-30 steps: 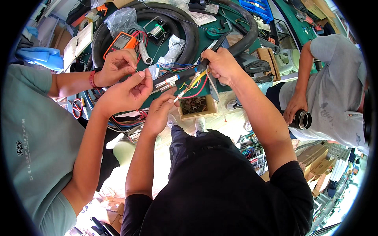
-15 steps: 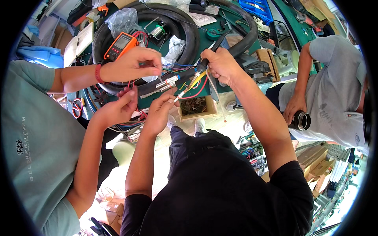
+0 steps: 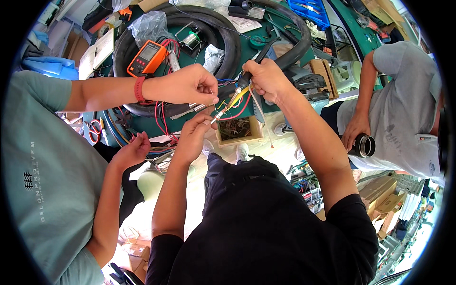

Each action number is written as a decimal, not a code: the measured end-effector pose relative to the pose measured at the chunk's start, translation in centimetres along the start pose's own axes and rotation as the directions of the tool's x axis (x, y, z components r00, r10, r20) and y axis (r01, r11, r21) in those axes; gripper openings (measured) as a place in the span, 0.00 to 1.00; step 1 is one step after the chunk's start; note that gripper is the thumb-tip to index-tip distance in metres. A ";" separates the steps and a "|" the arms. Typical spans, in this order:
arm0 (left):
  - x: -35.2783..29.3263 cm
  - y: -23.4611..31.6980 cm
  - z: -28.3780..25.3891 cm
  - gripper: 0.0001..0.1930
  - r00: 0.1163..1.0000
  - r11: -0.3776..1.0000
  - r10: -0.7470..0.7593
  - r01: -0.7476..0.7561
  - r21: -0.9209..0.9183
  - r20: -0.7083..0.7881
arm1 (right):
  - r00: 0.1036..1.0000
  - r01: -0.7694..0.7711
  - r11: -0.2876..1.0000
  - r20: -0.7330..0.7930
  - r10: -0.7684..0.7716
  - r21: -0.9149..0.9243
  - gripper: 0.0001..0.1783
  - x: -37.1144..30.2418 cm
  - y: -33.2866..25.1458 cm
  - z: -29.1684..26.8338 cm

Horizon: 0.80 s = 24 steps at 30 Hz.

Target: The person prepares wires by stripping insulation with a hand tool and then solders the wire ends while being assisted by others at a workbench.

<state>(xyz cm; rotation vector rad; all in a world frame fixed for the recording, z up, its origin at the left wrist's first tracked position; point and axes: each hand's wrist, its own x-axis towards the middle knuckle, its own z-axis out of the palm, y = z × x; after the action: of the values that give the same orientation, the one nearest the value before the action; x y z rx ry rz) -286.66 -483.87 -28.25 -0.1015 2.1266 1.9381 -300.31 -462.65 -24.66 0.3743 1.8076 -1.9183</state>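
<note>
My right hand [image 3: 268,80] is closed round the black handle of what looks like a soldering iron [image 3: 244,80]. Its metal shaft slants down to the left, its tip at a small metal terminal [image 3: 216,118]. My left hand [image 3: 191,135] pinches that terminal between thumb and fingertips. Yellow and red wires [image 3: 243,109] bend beside the shaft. Just above my left hand, a co-worker's hand [image 3: 197,85] pinches a thin wire that points down at the terminal. Their other hand [image 3: 135,151] hangs lower left, fingers curled. Silver connectors are mostly hidden behind the upper hand.
An orange multimeter [image 3: 146,58] and a small green spool on a stand [image 3: 192,40] lie inside a thick black cable coil [image 3: 232,40]. Below the green table's edge stands a wooden box [image 3: 240,135]. Another person [image 3: 403,104] at right holds a dark cylinder [image 3: 365,145].
The co-worker's upper hand has moved right, bringing the thin wire to the terminal and covering most of the silver connectors. Their lower hand has dropped down and left. My hands have barely moved.
</note>
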 end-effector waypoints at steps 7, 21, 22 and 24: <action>0.1 0.0 -0.2 0.12 1.000 1.000 -0.018 0.018 -0.006 0.023 | 1.000 -0.002 1.000 0.001 0.002 -0.003 0.13 0.0 0.1 0.0; 0.0 0.0 -0.1 0.12 0.998 0.997 -0.060 0.061 -0.056 0.019 | 1.000 -0.008 1.000 0.001 0.008 0.020 0.13 0.0 0.0 0.0; 0.0 -0.1 -0.1 0.12 0.999 0.998 -0.041 0.042 -0.049 0.010 | 1.000 -0.009 1.000 0.000 0.009 0.019 0.13 0.0 0.0 0.0; 0.1 -0.4 0.1 0.12 1.000 1.000 0.000 0.000 -0.030 -0.010 | 1.000 -0.009 1.000 -0.003 0.009 0.016 0.13 -0.1 0.0 0.1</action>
<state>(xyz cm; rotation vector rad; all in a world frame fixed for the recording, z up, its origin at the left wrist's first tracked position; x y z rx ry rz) -286.69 -483.85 -28.69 -0.1179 2.1040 1.9743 -300.26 -462.76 -24.57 0.3902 1.7906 -1.9280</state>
